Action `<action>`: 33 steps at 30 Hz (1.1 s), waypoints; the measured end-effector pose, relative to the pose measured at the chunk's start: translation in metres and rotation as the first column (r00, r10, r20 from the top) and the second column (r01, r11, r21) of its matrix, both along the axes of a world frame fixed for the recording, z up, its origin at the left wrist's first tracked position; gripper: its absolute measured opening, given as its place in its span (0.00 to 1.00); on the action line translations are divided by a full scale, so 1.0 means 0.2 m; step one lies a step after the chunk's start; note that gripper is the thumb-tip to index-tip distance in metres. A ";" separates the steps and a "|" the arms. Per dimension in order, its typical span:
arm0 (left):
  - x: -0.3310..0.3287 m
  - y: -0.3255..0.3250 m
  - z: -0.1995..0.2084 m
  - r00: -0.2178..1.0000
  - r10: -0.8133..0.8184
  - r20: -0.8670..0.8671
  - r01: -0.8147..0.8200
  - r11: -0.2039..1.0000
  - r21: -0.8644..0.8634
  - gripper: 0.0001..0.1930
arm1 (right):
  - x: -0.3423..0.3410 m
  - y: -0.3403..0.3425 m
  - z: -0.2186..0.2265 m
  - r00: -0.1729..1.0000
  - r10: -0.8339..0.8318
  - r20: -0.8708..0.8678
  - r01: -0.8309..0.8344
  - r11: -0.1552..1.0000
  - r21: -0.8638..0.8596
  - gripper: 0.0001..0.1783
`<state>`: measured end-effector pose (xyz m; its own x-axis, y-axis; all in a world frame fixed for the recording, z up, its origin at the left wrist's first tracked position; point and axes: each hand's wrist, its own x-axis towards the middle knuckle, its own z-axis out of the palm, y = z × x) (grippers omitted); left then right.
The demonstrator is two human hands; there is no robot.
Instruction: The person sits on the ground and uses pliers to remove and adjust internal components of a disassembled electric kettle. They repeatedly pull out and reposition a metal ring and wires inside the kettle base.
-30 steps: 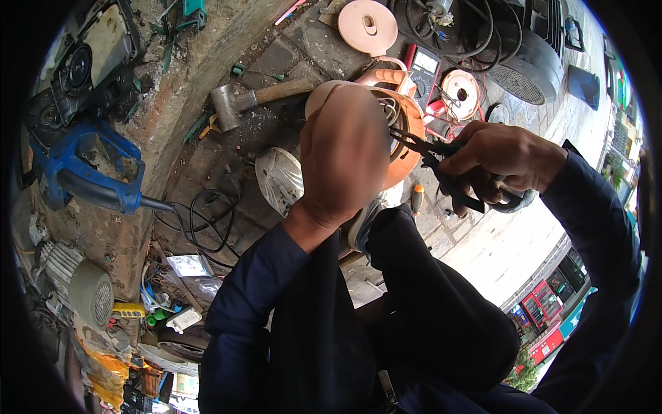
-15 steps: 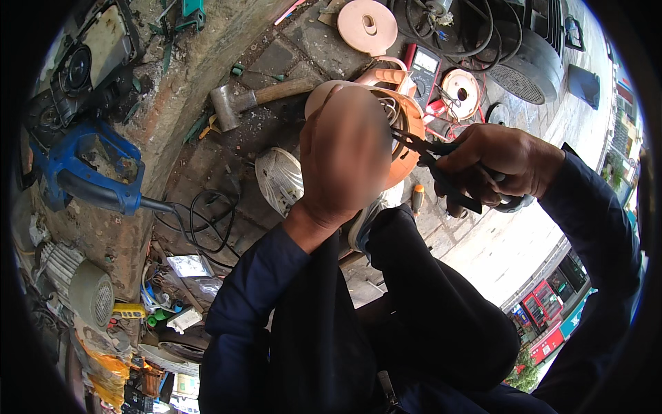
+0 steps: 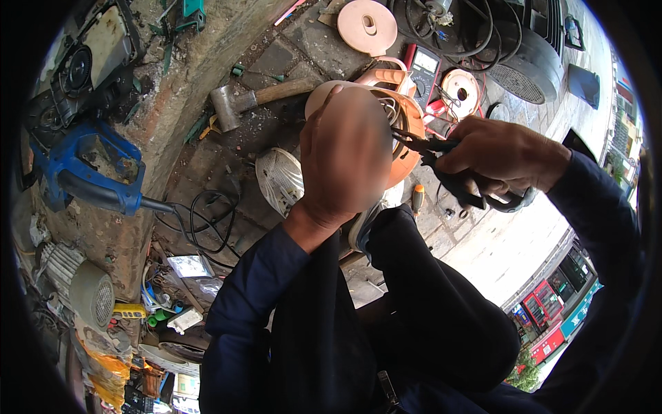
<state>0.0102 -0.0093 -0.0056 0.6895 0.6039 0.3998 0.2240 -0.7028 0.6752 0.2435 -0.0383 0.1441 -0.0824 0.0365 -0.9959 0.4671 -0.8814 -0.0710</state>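
Observation:
My left hand [image 3: 341, 155] is wrapped over an orange round housing [image 3: 412, 121], steadying it between my knees; a blur hides much of its fingers. Thin wires [image 3: 392, 105] loop inside the housing's open end. Dark-handled pliers [image 3: 434, 152] are gripped in my right hand [image 3: 500, 159]. Their jaws reach the housing's right rim, by the wires; whether they pinch one, I cannot tell. Behind the housing a wooden-handled hammer [image 3: 265, 96] lies on the paving.
An orange-handled screwdriver [image 3: 418, 199] lies right of the housing. Beyond it are a red multimeter [image 3: 422, 69], an orange round cover [image 3: 367, 26] and a large motor [image 3: 527, 69]. A blue power tool [image 3: 96, 169] with a black cord rests at the left. A grey motor [image 3: 79, 283] sits lower left.
My right hand has rolled slightly and shifted a little, its wrist moving right. The plier jaws stay at the housing's rim. My left hand has not visibly moved.

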 end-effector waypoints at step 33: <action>0.00 0.00 -0.01 1.000 0.005 -0.017 -0.005 1.000 0.003 0.23 | 0.03 -0.10 0.00 0.861 -0.502 -0.077 0.477 0.852 -0.215 0.21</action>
